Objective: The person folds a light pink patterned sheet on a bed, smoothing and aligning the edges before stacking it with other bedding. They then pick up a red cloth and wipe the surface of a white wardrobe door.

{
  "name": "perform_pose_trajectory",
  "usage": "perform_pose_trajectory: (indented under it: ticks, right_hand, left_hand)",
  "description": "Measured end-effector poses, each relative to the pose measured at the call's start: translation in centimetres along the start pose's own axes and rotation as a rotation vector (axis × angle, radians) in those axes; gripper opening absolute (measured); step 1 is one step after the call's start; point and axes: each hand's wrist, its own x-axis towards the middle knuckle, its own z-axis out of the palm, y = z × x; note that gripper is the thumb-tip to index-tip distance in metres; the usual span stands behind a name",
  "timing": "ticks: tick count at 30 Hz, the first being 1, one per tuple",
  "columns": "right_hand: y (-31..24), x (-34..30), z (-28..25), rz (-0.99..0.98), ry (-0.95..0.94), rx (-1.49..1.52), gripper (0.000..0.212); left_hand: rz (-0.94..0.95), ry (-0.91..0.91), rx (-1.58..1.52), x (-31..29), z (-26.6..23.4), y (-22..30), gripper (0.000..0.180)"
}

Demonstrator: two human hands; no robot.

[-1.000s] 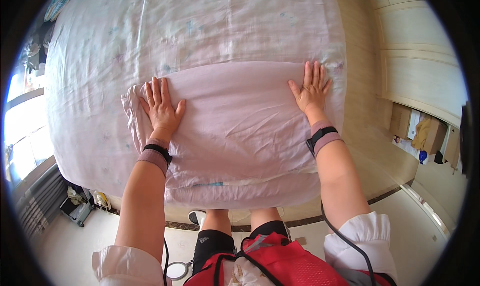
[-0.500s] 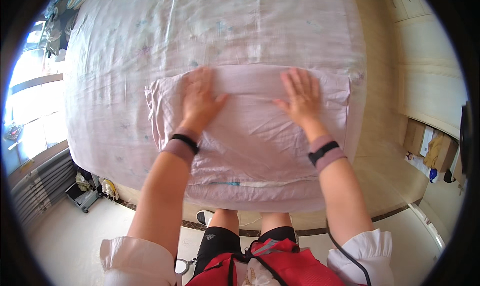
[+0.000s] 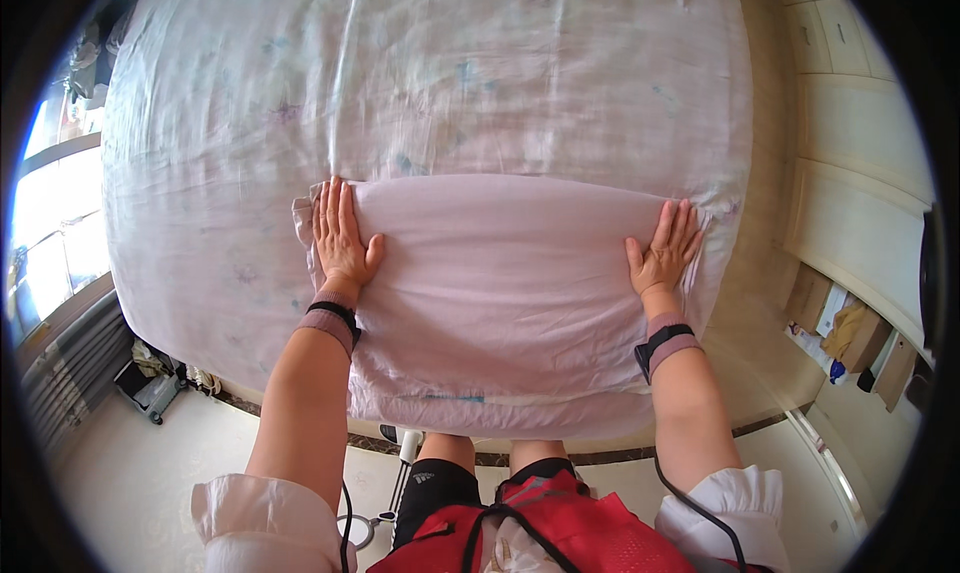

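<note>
The folded pink sheet (image 3: pixel 500 293) lies on the bed (image 3: pixel 500 83) at its near edge, its long axis running left to right. The left hand (image 3: pixel 340 238) and right hand (image 3: pixel 662 253) press flat on its two ends, fingers extended and nearly together, pointing away from the person.

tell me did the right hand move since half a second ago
Yes. The right hand slid outward to the person's right, from near the middle of the folded pink sheet to its right edge, lying flat there.
</note>
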Motion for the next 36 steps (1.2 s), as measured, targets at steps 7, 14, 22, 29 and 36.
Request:
perform_pose_trajectory:
  ticks: [7, 14, 22, 29, 36]
  right_hand:
    - [0.2, -0.3, 0.4, -0.012, 0.007, 0.029, 0.092]
    - [0.1, -0.2, 0.5, -0.017, 0.022, 0.022, 0.092]
    - [-2.3, 0.6, 0.0, 0.127, 0.056, 0.057, 0.093]
    - [-23.2, 0.3, -3.4, -0.308, 0.057, 0.646, 0.081]
    - [-6.7, 1.4, -3.9, -0.249, -0.106, 0.102, 0.075]
  left_hand:
    - [0.020, 0.010, -0.024, -0.2, 0.2, 0.0, 0.091]
    - [0.046, 0.042, 0.020, -0.3, 0.1, 0.0, 0.089]
    - [-0.057, 0.078, 0.126, 0.5, -0.5, 1.1, 0.079]
    - [0.374, 0.016, -0.091, 1.3, 1.6, 16.7, 0.073]
    - [0.063, -0.113, 0.165, 1.6, -1.6, 7.9, 0.092]
